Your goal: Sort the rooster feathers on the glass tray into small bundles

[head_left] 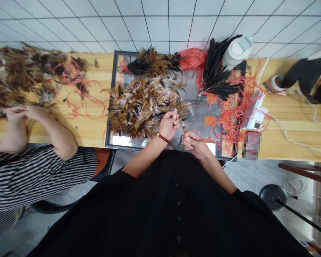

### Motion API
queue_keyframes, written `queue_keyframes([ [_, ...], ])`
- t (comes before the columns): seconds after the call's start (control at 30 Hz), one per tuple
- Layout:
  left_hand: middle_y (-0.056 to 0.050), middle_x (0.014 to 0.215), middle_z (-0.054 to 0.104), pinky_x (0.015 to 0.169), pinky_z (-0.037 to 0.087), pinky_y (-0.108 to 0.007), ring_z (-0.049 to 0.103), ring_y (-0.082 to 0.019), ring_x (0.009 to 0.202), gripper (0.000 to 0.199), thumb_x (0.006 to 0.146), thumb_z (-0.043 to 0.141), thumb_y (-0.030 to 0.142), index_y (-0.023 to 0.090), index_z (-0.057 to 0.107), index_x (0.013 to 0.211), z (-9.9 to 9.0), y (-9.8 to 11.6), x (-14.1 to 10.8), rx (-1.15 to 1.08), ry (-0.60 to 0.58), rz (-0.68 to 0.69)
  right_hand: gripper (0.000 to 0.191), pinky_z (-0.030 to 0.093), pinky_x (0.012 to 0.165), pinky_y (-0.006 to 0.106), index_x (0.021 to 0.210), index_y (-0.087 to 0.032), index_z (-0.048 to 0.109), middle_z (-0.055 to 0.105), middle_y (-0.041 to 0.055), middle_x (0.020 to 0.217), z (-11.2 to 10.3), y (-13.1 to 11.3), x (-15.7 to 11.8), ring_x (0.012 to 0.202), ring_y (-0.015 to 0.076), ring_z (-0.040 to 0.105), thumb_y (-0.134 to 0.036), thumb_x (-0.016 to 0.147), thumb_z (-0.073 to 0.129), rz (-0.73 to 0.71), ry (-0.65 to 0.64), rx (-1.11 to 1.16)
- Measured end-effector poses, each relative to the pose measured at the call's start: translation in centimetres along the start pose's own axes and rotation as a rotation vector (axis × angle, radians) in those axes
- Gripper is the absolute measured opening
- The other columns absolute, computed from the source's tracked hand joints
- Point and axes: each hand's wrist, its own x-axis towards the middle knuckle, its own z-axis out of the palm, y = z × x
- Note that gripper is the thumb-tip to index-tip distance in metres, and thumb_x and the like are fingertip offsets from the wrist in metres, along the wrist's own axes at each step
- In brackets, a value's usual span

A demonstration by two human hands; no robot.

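My left hand (170, 125) is closed in a pinch at the right edge of a heap of brown feathers (139, 107). What its fingers hold is too small to make out. A little to the right, my right hand (194, 142) is closed too, thumb against the curled fingers, near the front edge of a dark framed tray (189, 107). Whatever it grips is hidden. The hands are apart. Right of them lies a tangle of red string (230, 117). Behind are black feathers (216, 71) and a brown-black feather bundle (152, 62).
A red plastic bag (194, 59) and a white canister (237, 51) stand at the back. A white power strip (255, 110) with cables lies on the right. On the left, a person in striped clothing (42, 175) works by another feather pile (24, 71). A tiled wall (155, 25) rises behind.
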Motion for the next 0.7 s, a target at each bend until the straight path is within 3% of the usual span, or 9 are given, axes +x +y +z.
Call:
queue_keyframes([
  [0.1, 0.003, 0.066, 0.045, 0.048, 0.029, -0.018, 0.035, -0.004, 0.051, 0.026, 0.083, 0.062, 0.006, 0.017, 0.044, 0.069, -0.3, -0.5, 0.4, 0.04, 0.011, 0.048, 0.05, 0.016, 0.044, 0.021, 0.073, -0.023, 0.05, 0.029, -0.0124, 0.047, -2.3, 1.0, 0.2, 0.041, 0.005, 0.02, -0.06, 0.064, 0.081, -0.002, 0.156, -0.134],
  [0.23, 0.002, 0.065, 0.05, 0.058, 0.041, -0.021, 0.047, -0.007, 0.057, 0.023, 0.089, 0.056, 0.008, 0.017, 0.047, 0.069, -1.0, -1.3, 0.9, 0.069, 0.023, 0.08, 0.048, 0.018, 0.045, 0.021, 0.066, -0.022, 0.048, 0.035, -0.0102, 0.048, -5.9, 2.1, 0.8, 0.045, 0.0057, 0.027, -0.059, 0.063, 0.079, -0.052, 0.369, -0.354],
  [0.33, 0.001, 0.07, 0.057, 0.071, 0.049, -0.024, 0.057, -0.008, 0.066, 0.019, 0.089, 0.057, 0.01, 0.016, 0.053, 0.071, -0.9, -1.9, 0.9, 0.077, -0.05, 0.084, 0.041, 0.024, 0.047, 0.022, 0.068, -0.022, 0.05, 0.039, -0.0091, 0.051, -8.1, 1.9, 0.6, 0.047, 0.0075, 0.031, -0.057, 0.067, 0.072, -0.129, 0.5, -0.428],
  [0.5, -0.003, 0.082, 0.069, 0.083, 0.052, -0.028, 0.065, -0.013, 0.083, 0.007, 0.078, 0.072, 0.015, 0.016, 0.066, 0.079, 0.6, -2.9, 1.8, 0.249, -0.205, 0.01, 0.018, 0.044, 0.07, 0.03, 0.077, -0.018, 0.068, 0.065, 0.0022, 0.069, -13.5, -1.9, -0.5, 0.068, 0.016, 0.055, -0.034, 0.077, 0.059, -0.151, 0.798, -0.998],
  [0.6, -0.006, 0.093, 0.072, 0.09, 0.05, -0.03, 0.067, -0.016, 0.092, 0.019, 0.07, 0.076, 0.01, 0.016, 0.072, 0.088, 1.3, -3.3, 2.5, 0.422, -0.132, 0.003, 0.027, 0.046, 0.079, 0.034, 0.091, -0.016, 0.076, 0.074, 0.0112, 0.086, -17.0, -5.3, -0.5, 0.083, 0.0232, 0.064, -0.026, 0.083, 0.052, -0.043, 1.042, -1.294],
  [0.7, -0.007, 0.099, 0.071, 0.087, 0.051, -0.032, 0.067, -0.015, 0.089, 0.024, 0.069, 0.077, 0.011, 0.016, 0.072, 0.092, 1.1, -3.3, 2.4, 0.433, -0.089, 0.029, 0.033, 0.048, 0.082, 0.037, 0.103, -0.016, 0.078, 0.075, 0.0178, 0.1, -19.1, -7.6, 0.6, 0.094, 0.028, 0.068, -0.026, 0.087, 0.051, 0.084, 1.15, -1.428],
])
